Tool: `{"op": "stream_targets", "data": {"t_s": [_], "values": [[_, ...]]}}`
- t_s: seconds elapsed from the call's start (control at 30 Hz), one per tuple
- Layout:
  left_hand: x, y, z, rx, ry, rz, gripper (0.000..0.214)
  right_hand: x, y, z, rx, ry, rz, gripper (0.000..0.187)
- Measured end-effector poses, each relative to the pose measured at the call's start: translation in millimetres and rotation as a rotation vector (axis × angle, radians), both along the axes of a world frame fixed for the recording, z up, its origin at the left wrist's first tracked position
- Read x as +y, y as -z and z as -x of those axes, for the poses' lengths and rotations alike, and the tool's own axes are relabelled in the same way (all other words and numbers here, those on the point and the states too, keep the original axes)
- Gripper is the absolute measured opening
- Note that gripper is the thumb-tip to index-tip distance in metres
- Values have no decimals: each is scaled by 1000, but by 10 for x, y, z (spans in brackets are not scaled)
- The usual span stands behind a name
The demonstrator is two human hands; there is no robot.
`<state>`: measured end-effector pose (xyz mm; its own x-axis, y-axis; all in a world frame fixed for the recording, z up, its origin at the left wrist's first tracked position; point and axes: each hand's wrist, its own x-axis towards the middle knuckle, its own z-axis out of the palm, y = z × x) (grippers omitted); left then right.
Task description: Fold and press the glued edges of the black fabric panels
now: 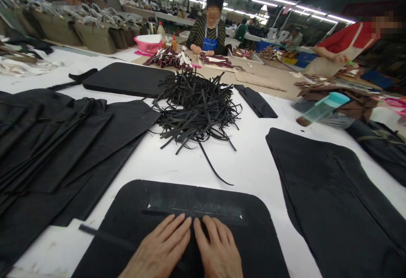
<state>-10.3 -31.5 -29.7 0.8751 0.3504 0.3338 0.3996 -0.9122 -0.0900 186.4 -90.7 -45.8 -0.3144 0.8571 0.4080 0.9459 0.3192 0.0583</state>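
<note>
A black panel [253, 244] with rounded corners lies on the white table in front of me. Both my hands rest palm down on it, side by side. My left hand [161, 246] has its fingers stretched out, and so does my right hand [218, 244]; their index fingers nearly meet. Just beyond the fingertips runs a narrow dark strip [193, 213] across the panel, with a small white triangle near each end and a shiny smear around it. A loose black strip [104, 235] reaches from beside my left wrist past the panel's left edge.
A heap of thin black strips [199, 104] lies ahead. Black sheets [47, 151] overlap at left; more black panels [330, 185] lie at right. A stacked black panel [123, 79] sits behind, and a teal-lidded bottle [323, 108] lies tilted. Co-workers sit across and to the right.
</note>
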Motion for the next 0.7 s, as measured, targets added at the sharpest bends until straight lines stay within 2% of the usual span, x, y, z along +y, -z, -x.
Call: {"op": "stream_targets", "data": {"t_s": [0.1,0.27,0.37,0.53,0.7], "values": [[23,124,-15,43,15,17,48,29,30,45,-12,3,2,32],[34,108,29,59,32,32,47,45,36,39,-10,14,16,36],[-7,153,30,50,17,42,46,56,63,13,-38,-21,20,39],[-107,308,141,0,-117,-31,47,29,149,-7,-16,1,-14,49],[-131,304,402,-20,-236,-71,57,-22,138,51,-6,49,39,51]]}}
